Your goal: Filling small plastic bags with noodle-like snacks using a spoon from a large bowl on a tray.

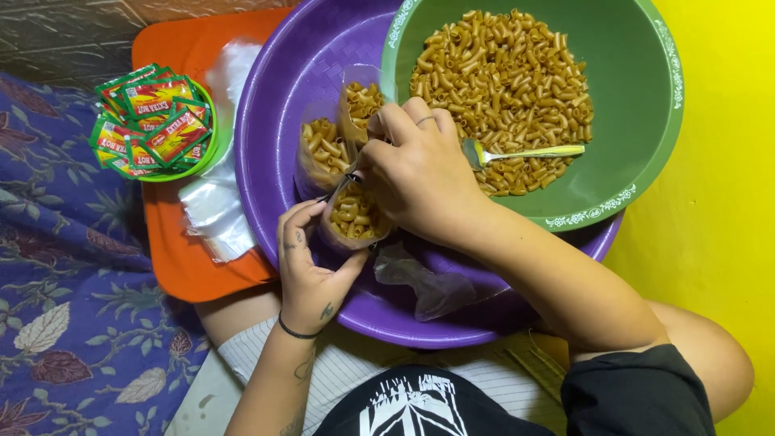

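Head view looks straight down at a big purple bowl [274,121]. Every place below is told from this purple bowl.

Inside it, near the middle, the left hand [311,270] holds a small clear bag of pasta [353,216]. Its fingers curl around the side of the bag, with the thumb on the near side. The right hand [416,173] is on top of the same bag, and its fingers are pinched together at the bag's open end. Two more filled pasta bags [327,149] stand just behind it, still inside the purple bowl. An empty clear bag [424,282] lies on the bowl's bottom, near the front rim.

A green bowl [630,97] sits on the purple bowl's back right part. It is full of loose pasta [500,73], and a spoon [517,153] lies in it.

Left of the purple bowl is an orange tray [173,258]. On the tray sit a pile of empty clear bags [214,206] and a little green cup [202,157] stuffed with red and green packets [149,117].
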